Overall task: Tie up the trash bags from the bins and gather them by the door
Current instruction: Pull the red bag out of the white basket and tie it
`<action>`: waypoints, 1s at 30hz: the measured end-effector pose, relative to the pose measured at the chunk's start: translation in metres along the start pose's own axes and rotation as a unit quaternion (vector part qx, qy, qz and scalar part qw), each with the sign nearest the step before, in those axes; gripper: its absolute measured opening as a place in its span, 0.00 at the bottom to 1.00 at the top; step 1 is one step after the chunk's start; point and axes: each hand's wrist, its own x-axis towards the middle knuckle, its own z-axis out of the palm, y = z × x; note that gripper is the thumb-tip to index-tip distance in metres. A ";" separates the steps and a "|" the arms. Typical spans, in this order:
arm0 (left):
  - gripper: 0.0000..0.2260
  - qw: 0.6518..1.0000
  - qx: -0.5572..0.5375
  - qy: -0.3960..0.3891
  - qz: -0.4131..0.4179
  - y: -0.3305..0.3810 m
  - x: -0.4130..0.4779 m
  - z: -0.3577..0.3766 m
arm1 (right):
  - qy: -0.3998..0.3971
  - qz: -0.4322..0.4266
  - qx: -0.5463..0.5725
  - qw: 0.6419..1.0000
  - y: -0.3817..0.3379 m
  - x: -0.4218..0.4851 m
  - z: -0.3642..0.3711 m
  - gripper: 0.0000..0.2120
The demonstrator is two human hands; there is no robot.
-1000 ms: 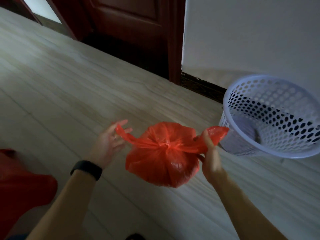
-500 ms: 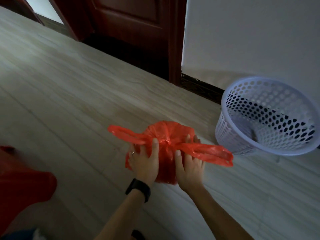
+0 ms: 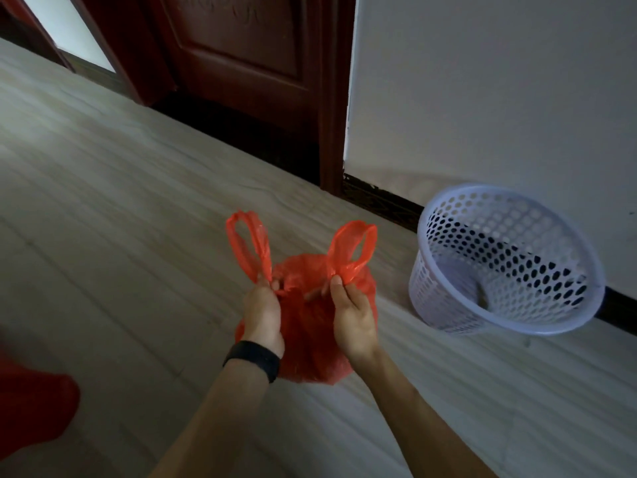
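A full red plastic trash bag (image 3: 310,336) is held just above the pale floor in the middle of the view. Its two handle loops stand upright above my fists. My left hand (image 3: 262,313), with a black band on the wrist, pinches the base of the left loop (image 3: 249,246). My right hand (image 3: 351,313) pinches the base of the right loop (image 3: 353,248). The bag's mouth between my hands is bunched; whether it is knotted is hidden by my fingers. A perforated white bin (image 3: 506,260) stands to the right against the wall, with no bag in it.
A dark red wooden door (image 3: 241,46) and its frame (image 3: 332,98) stand beyond the bag. A white wall (image 3: 482,81) with a dark skirting runs to the right. A red cloth shape (image 3: 31,415) fills the lower left corner.
The handles were pulled out sideways a second ago, then my hands came together on top of the bag. Now both loops stand upright, one pinched in each hand.
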 end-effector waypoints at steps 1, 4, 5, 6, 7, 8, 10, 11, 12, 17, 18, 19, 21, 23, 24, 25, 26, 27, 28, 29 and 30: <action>0.19 0.999 0.033 -0.002 0.005 0.011 0.001 -0.004 | -0.024 -0.007 -0.020 0.999 -0.003 -0.001 0.000 0.18; 0.17 0.992 0.124 0.009 0.039 0.039 0.001 -0.007 | -0.034 -0.022 -0.117 0.992 0.005 -0.002 -0.003 0.19; 0.16 0.990 0.132 0.011 0.039 0.042 0.001 -0.006 | -0.020 -0.012 -0.127 0.992 0.009 -0.002 -0.005 0.19; 0.15 0.989 0.144 0.019 0.039 0.041 0.004 -0.005 | -0.006 -0.002 -0.126 0.992 0.013 -0.003 -0.007 0.19; 0.14 0.987 0.152 0.034 0.033 0.034 0.010 -0.005 | -0.001 0.010 -0.126 0.992 0.017 -0.005 -0.010 0.19; 0.13 0.990 0.131 0.047 0.011 0.025 0.017 -0.006 | -0.005 0.024 -0.127 0.992 0.020 -0.009 -0.012 0.20; 0.13 0.995 0.079 0.053 -0.019 0.013 0.017 -0.013 | -0.012 0.047 -0.117 0.992 0.031 -0.015 -0.018 0.20; 0.12 0.996 0.067 0.056 -0.026 0.010 0.013 -0.014 | -0.003 0.061 -0.101 0.993 0.035 -0.018 -0.021 0.18; 0.13 0.997 0.043 0.059 -0.036 0.007 0.008 -0.015 | 0.009 0.074 -0.090 0.993 0.038 -0.019 -0.025 0.17; 0.15 0.997 0.071 0.033 0.006 0.001 0.003 -0.008 | -0.016 0.062 -0.161 0.985 0.028 -0.002 -0.019 0.16; 0.18 0.993 0.114 0.029 0.025 0.008 -0.007 -0.007 | -0.022 0.053 -0.167 0.984 0.022 0.001 -0.017 0.16; 0.21 0.985 0.164 0.028 0.048 0.012 -0.014 -0.006 | -0.024 0.045 -0.165 0.985 0.017 0.004 -0.017 0.15; 0.25 0.971 0.220 -0.005 0.090 0.015 -0.023 -0.011 | -0.013 0.035 -0.133 0.990 0.011 0.008 -0.018 0.16; 0.26 0.967 0.218 -0.058 0.122 0.013 -0.031 -0.016 | 0.005 0.040 -0.083 0.996 0.009 0.012 -0.016 0.18; 0.23 0.959 0.230 -0.074 0.146 0.008 -0.030 -0.018 | 0.008 0.051 -0.057 0.997 0.010 0.013 -0.014 0.17; 0.17 0.947 0.257 -0.078 0.174 0.003 -0.027 -0.019 | 0.007 0.064 -0.034 0.997 0.011 0.014 -0.011 0.16; 0.16 0.935 0.280 -0.073 0.203 -0.001 -0.022 -0.019 | 0.004 0.075 -0.013 0.997 0.013 0.016 -0.009 0.13; 0.16 0.925 0.292 -0.069 0.232 -0.003 -0.018 -0.019 | -0.001 0.080 -0.004 0.997 0.015 0.017 -0.007 0.11; 0.15 0.919 0.292 -0.067 0.256 -0.005 -0.014 -0.018 | -0.006 0.075 -0.006 0.997 0.017 0.019 -0.006 0.11; 0.15 0.916 0.288 -0.066 0.272 -0.007 -0.011 -0.017 | -0.008 0.062 -0.028 0.998 0.018 0.020 -0.006 0.12; 0.15 0.916 0.281 -0.070 0.280 -0.007 -0.008 -0.016 | -0.008 0.046 -0.055 0.997 0.019 0.022 -0.007 0.12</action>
